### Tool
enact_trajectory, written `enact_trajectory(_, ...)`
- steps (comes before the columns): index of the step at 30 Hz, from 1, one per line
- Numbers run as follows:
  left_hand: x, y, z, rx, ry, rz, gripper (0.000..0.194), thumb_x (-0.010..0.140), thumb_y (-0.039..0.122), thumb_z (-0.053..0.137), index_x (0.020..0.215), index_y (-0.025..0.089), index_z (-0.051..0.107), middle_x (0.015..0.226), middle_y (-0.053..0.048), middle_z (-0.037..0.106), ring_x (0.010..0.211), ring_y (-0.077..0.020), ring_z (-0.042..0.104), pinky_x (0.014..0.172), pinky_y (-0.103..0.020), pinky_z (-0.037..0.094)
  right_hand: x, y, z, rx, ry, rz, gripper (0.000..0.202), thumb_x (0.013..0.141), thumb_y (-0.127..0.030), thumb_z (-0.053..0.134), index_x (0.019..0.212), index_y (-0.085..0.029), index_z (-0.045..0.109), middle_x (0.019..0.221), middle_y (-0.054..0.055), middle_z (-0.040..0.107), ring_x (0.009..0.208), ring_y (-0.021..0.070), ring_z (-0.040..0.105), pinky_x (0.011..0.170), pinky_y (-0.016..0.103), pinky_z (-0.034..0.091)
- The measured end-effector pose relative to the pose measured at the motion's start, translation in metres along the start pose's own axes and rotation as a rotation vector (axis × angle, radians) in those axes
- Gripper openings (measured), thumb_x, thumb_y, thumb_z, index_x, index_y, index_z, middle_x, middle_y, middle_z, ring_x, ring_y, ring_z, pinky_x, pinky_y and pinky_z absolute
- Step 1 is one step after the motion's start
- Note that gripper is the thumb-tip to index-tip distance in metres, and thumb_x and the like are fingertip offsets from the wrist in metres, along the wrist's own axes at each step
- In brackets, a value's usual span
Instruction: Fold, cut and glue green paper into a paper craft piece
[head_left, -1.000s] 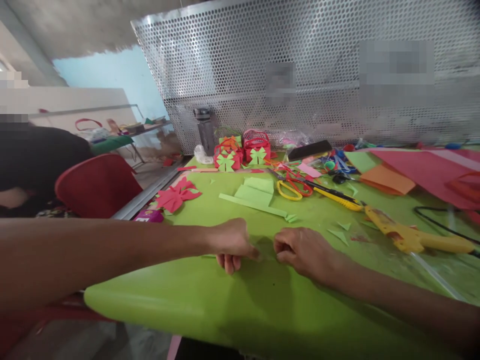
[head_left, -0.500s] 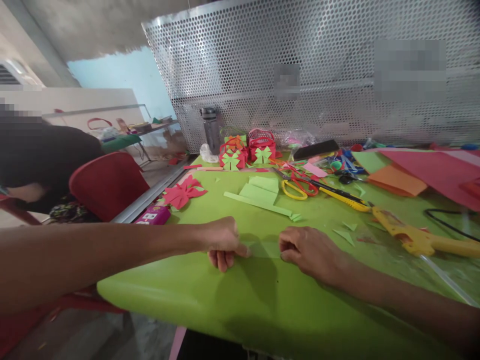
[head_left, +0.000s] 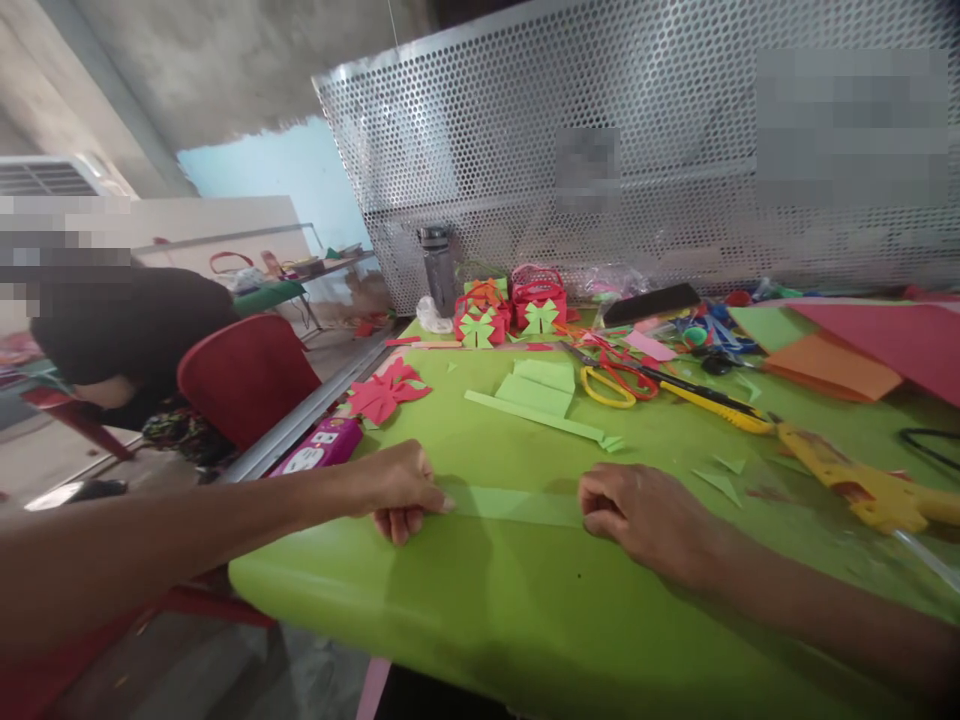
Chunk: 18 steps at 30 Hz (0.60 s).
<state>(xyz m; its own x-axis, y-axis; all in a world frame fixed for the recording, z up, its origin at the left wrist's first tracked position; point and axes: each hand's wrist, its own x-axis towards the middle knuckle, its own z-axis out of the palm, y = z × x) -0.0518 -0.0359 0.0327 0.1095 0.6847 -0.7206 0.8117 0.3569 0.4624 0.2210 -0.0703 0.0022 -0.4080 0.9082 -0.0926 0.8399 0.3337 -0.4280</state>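
A flat strip of light green paper (head_left: pixel 517 505) lies across the green tabletop (head_left: pixel 480 600) between my hands. My left hand (head_left: pixel 405 492) is closed on its left end, the thumb lying along the paper. At the right end my right hand (head_left: pixel 637 515) has curled fingers pinching the strip. Behind the strip rests a folded green paper piece (head_left: pixel 536 388) with a narrow folded band along its front. Part of each strip end is hidden under my fingers.
Scissors (head_left: pixel 609 388), a yellow cutter (head_left: pixel 712 405) and a glue gun (head_left: pixel 847 475) lie to the right. Small red baskets (head_left: pixel 538 300) and a bottle (head_left: pixel 439 270) stand behind. A red paper flower (head_left: pixel 386 390) is at left; a person (head_left: pixel 135 330) sits beyond.
My left hand has slid left along the strip, away from my right hand, showing more of the paper. The whole view has shifted slightly.
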Motion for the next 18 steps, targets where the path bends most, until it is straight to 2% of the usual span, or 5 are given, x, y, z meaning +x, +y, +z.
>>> enact_trajectory(8,-0.012,-0.029,-0.015,0.002,0.072,-0.018,0.036,0.062,0.046,0.067,0.055,0.015,0.050,0.044,0.001,0.057,0.036,-0.0116,0.055,0.034,-0.019,0.039,0.000,0.001,0.000,0.002,-0.008,-0.002,0.009,0.069,-0.013,0.051,0.065,-0.019,0.056,0.067,0.000,0.061,0.061,0.0127,0.050,0.055,0.024,0.027)
enact_trajectory(11,-0.017,-0.020,-0.021,0.007,0.175,-0.018,0.034,0.060,0.044,0.068,0.055,0.016,0.048,0.043,0.002,0.056,0.036,-0.0107,0.054,0.034,-0.018,0.037,0.001,0.002,0.000,0.004,-0.002,-0.010,0.009,0.069,-0.013,0.051,0.065,-0.019,0.056,0.067,0.000,0.061,0.061,0.0125,0.050,0.055,0.024,0.027)
enact_trajectory(14,-0.023,0.005,-0.014,-0.062,0.309,0.111,0.033,0.065,0.044,0.064,0.058,0.016,0.048,0.044,0.004,0.056,0.036,-0.0079,0.051,0.036,-0.017,0.038,0.002,0.002,0.001,-0.011,0.004,-0.013,0.009,0.068,-0.013,0.051,0.065,-0.019,0.057,0.068,0.000,0.062,0.063,0.0131,0.050,0.056,0.025,0.027)
enact_trajectory(15,-0.025,0.016,-0.008,-0.110,0.281,0.169,0.032,0.067,0.044,0.062,0.060,0.016,0.049,0.045,0.004,0.057,0.036,-0.0084,0.051,0.038,-0.018,0.040,0.002,0.002,0.001,-0.014,0.007,-0.014,0.009,0.068,-0.013,0.052,0.065,-0.019,0.057,0.068,0.000,0.061,0.064,0.0132,0.050,0.057,0.025,0.026)
enact_trajectory(18,-0.023,0.042,0.019,-0.152,0.005,0.157,0.031,0.064,0.042,0.067,0.065,0.014,0.053,0.047,0.001,0.060,0.036,-0.0113,0.054,0.038,-0.022,0.043,0.001,0.002,0.002,-0.011,0.022,-0.031,0.009,0.068,-0.014,0.052,0.066,-0.019,0.058,0.068,-0.001,0.061,0.063,0.0127,0.049,0.056,0.024,0.026)
